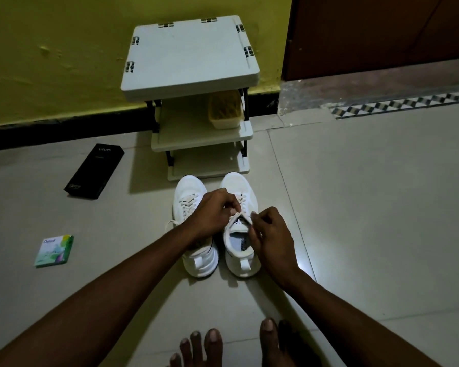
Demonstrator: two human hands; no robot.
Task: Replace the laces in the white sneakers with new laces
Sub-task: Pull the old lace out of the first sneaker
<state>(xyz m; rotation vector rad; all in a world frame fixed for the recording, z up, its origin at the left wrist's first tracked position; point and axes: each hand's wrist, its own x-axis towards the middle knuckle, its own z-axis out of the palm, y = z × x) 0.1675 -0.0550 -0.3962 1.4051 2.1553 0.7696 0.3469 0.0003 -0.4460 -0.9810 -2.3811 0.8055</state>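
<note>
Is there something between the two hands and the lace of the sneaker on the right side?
Nothing visible. The left hand and the right hand pinch the lace at the top of that sneaker.

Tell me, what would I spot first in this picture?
The left hand and right hand pinch a lace on one white sneaker, mid-floor, with its twin close on the left. Behind them a white rack stands against the yellow wall. A black box and a green packet lie at left.
</note>
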